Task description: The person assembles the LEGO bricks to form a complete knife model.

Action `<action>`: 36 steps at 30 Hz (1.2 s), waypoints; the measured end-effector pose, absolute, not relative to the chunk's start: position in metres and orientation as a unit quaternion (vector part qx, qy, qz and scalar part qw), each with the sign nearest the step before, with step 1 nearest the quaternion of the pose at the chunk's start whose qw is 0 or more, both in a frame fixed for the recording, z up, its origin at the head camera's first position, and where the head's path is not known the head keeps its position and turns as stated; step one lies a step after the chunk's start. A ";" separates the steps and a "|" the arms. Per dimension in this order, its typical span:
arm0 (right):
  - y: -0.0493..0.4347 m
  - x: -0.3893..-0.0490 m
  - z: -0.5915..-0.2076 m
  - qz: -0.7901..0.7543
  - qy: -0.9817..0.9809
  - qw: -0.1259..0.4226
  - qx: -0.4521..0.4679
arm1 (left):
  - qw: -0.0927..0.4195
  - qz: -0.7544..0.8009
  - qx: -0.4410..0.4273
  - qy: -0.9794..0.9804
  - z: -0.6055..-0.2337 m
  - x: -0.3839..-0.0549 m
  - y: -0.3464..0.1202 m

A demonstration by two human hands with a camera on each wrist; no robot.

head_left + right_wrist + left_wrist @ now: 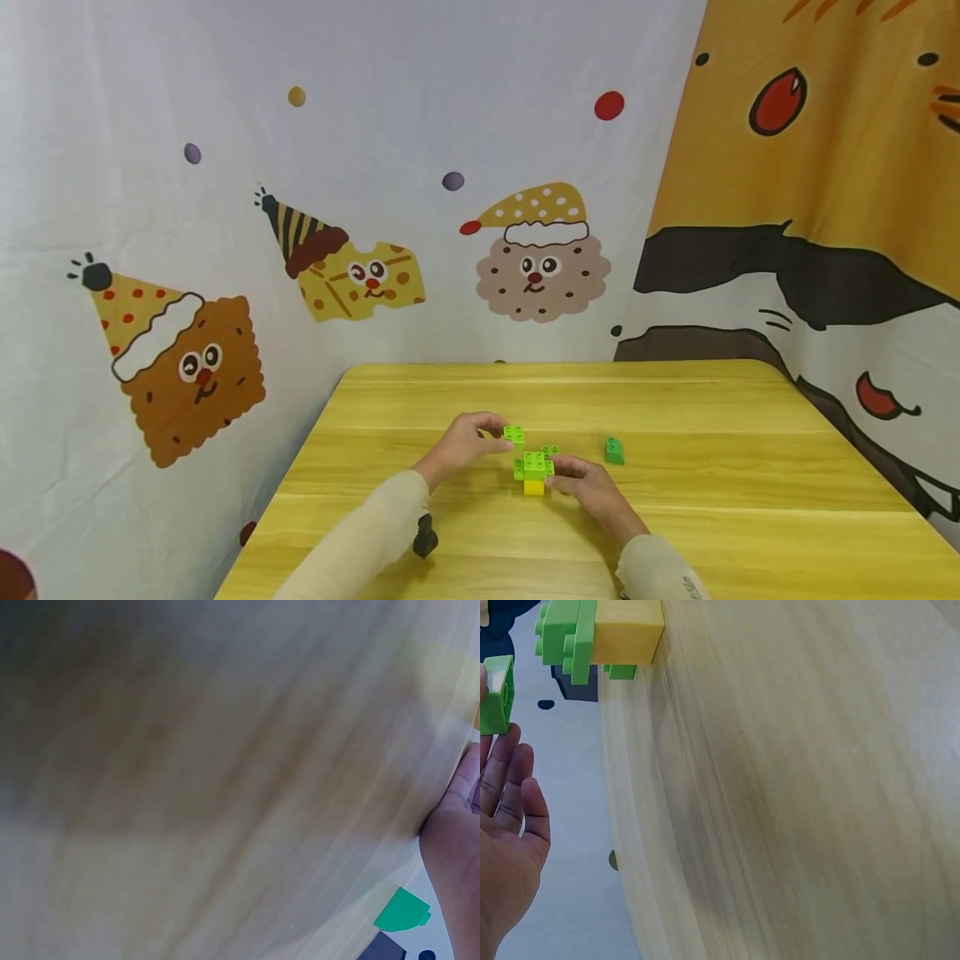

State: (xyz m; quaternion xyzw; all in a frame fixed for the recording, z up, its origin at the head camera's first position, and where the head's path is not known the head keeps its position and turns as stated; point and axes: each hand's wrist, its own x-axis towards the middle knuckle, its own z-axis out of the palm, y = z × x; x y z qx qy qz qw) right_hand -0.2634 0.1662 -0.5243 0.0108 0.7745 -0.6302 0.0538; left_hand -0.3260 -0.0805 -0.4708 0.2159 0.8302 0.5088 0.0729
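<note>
My left hand (467,442) pinches a lime green toy building brick (513,434) between thumb and fingers, up and to the left of a small brick build. That held brick (495,701) also shows at the edge of the left wrist view. The build has a yellow brick (534,487) at its base and lime green bricks (535,463) on top, some jutting out to the sides. My right hand (596,490) grips the build's right side with thumb and fingers. In the right wrist view only part of this hand (454,840) appears, its fingertips cut off.
A darker green brick with a sloped side (614,451) lies on the wooden table (720,417), right of the build. Behind the table hangs a cloth (420,350) printed with cartoon figures. A black wrist device (424,536) sits by the left sleeve.
</note>
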 end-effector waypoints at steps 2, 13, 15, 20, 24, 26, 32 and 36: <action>0.166 -0.264 -0.524 -0.629 0.776 0.053 0.012 | 0.071 0.508 0.217 0.831 -0.470 -0.326 -0.078; 0.166 -0.264 -0.525 -0.626 0.778 0.055 0.015 | 0.069 0.508 0.235 0.826 -0.472 -0.325 -0.068; 0.166 -0.264 -0.525 -0.621 0.782 0.053 0.016 | 0.069 0.512 0.237 0.823 -0.474 -0.325 -0.066; 0.166 -0.265 -0.524 -0.616 0.786 0.050 0.021 | 0.074 0.513 0.241 0.821 -0.476 -0.322 -0.060; 0.165 -0.266 -0.524 -0.618 0.784 0.052 0.023 | 0.078 0.512 0.242 0.820 -0.478 -0.319 -0.059; 0.165 -0.266 -0.524 -0.618 0.784 0.050 0.025 | 0.078 0.512 0.243 0.820 -0.478 -0.318 -0.059; 0.165 -0.265 -0.524 -0.616 0.786 0.048 0.028 | 0.084 0.512 0.242 0.820 -0.481 -0.318 -0.058; 0.165 -0.263 -0.523 -0.618 0.784 0.049 0.027 | 0.086 0.511 0.241 0.821 -0.482 -0.317 -0.058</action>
